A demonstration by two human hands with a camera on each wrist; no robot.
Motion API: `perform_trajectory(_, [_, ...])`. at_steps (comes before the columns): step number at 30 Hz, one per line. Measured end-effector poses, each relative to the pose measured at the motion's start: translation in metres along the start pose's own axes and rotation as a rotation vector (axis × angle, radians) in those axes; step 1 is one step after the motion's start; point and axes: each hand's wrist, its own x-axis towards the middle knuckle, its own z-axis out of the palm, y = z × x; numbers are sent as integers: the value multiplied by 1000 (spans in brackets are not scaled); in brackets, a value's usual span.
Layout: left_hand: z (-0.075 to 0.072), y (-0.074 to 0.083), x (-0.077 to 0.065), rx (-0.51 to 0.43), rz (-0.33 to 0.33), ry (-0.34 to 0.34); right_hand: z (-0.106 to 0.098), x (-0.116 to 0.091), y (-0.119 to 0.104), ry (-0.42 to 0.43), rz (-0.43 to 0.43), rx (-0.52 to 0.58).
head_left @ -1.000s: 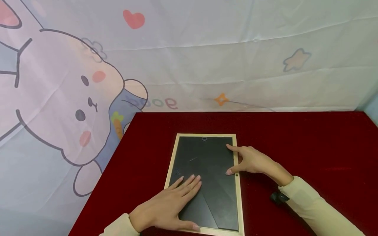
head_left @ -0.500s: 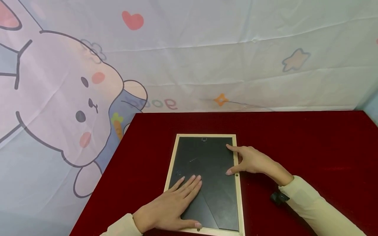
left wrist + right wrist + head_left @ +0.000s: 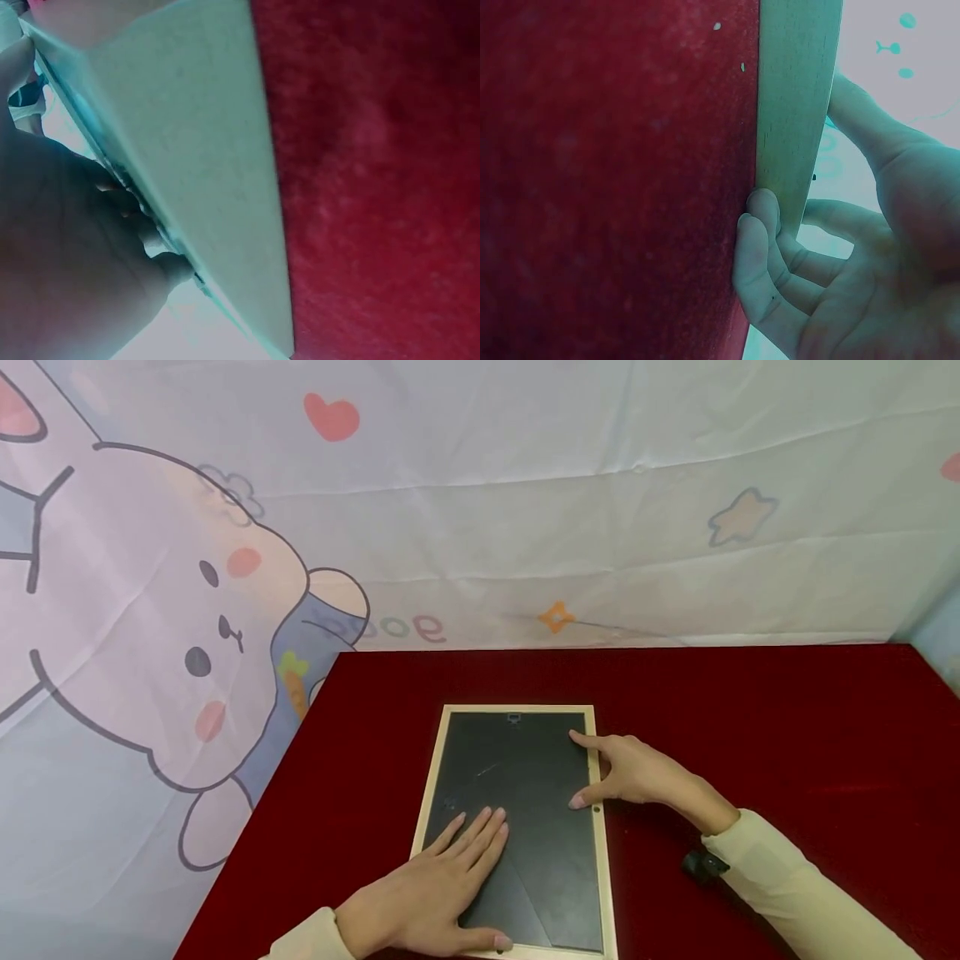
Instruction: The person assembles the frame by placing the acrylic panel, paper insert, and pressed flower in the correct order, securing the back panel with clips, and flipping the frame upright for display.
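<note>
A pale wooden picture frame (image 3: 605,885) lies back upward on a counter (image 3: 787,718) covered in red, left of the middle and closer to the left edge than to the right; its far side runs roughly parallel to the counter's far edge and near it. Within the wooden border sits a dark backing panel (image 3: 555,852), with a small hanger (image 3: 513,718) centred at the far end and a slanting line in the nearer half.

The left hand (image 3: 423,893) lies across the frame's left side. Its grip is apart: the four fingers are straight and slightly spread on the panel, and the thumb reaches out to the near border. In the left wrist view, the outer face of the border rises from the red covering beneath the hand.

The right hand (image 3: 637,772) is at the right border. Its grip is clamped on that border: thumb and index finger reach over onto the panel, while, in the right wrist view, other fingers bend against the outer face. A dark hole (image 3: 596,809) marks the wood just beside the thumb.

Both forearms wear cream sleeves (image 3: 795,881); a black device (image 3: 703,865) shows below the right cuff. Beyond the far edge hangs a pale printed backdrop (image 3: 525,535) with a rabbit (image 3: 142,602) drawn sideways.
</note>
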Motion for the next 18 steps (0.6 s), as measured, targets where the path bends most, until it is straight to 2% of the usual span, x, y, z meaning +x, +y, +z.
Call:
perform_trajectory(4, [0,3,-1,-27,-6,-32,3,0,-1,-6,2,-1])
perform_trajectory(14, [-4,9,2,103,-35,-61,-2,-3,-4,-18,-2,-19])
perform_trajectory(18, [-7,11,3,94,-62,-98,-3,-3,-5,-30,-8,-20])
